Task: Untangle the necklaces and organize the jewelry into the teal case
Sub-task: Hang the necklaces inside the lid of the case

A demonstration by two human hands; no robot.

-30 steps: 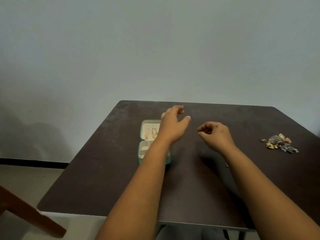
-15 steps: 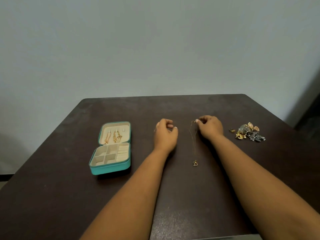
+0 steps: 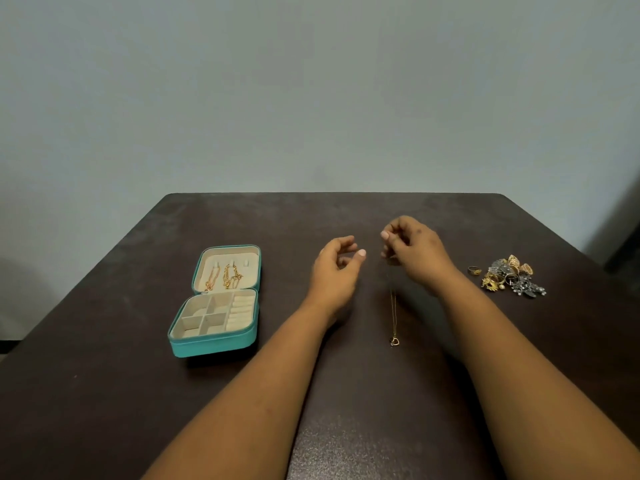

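The teal case point(image 3: 214, 344) lies open at the table's left, its cream lid holding two gold chains point(image 3: 225, 277) and its divided tray bare. A thin gold necklace point(image 3: 393, 310) with a small heart pendant point(image 3: 394, 340) runs toward me on the dark table. My right hand point(image 3: 414, 251) pinches its upper end just above the table. My left hand point(image 3: 334, 268) hovers beside it with fingers loosely curled, and I cannot tell whether it holds a strand.
A pile of mixed gold and silver jewelry point(image 3: 512, 277) sits at the right of the dark table point(image 3: 104, 393), with a single gold ring point(image 3: 474, 270) just left of it. A plain grey wall stands behind the table's far edge.
My view swung right and steadied. My right hand has risen slightly with the necklace's end, and my left hand has loosened and lifted off the table.
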